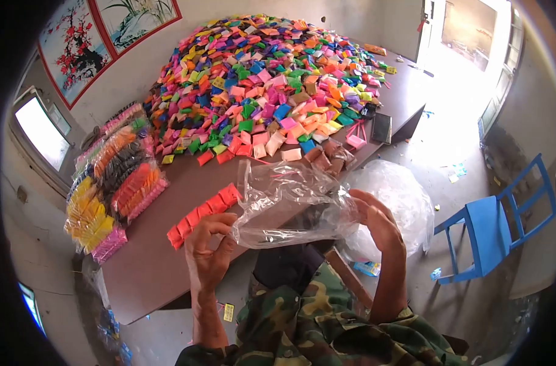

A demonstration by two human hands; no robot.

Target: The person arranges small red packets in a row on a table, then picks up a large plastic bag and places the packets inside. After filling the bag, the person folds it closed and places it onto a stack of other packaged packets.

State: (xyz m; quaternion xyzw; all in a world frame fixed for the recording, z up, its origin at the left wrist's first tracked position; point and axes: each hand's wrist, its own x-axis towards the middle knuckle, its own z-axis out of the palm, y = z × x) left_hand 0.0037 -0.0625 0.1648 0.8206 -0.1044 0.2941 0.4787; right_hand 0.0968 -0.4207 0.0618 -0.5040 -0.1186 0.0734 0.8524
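Between my two hands a clear plastic bag (284, 204) is stretched out above the table's front edge. My left hand (212, 247) pinches the bag's left edge between thumb and fingers. At the other end, my right hand (378, 222) is closed on the gathered plastic. A row of red packets (201, 215) lies on the table just beyond my left hand. Behind the bag, a few brown packets (331, 155) sit at the near edge of a large heap of small colourful packets (259, 91).
Filled clear bags of sorted packets (116, 177) are stacked at the table's left end. A big bundle of clear plastic (397, 204) stands right of the table (150, 268). Farther right is a blue chair (485, 232). A dark flat box (381, 128) lies near the table's right edge.
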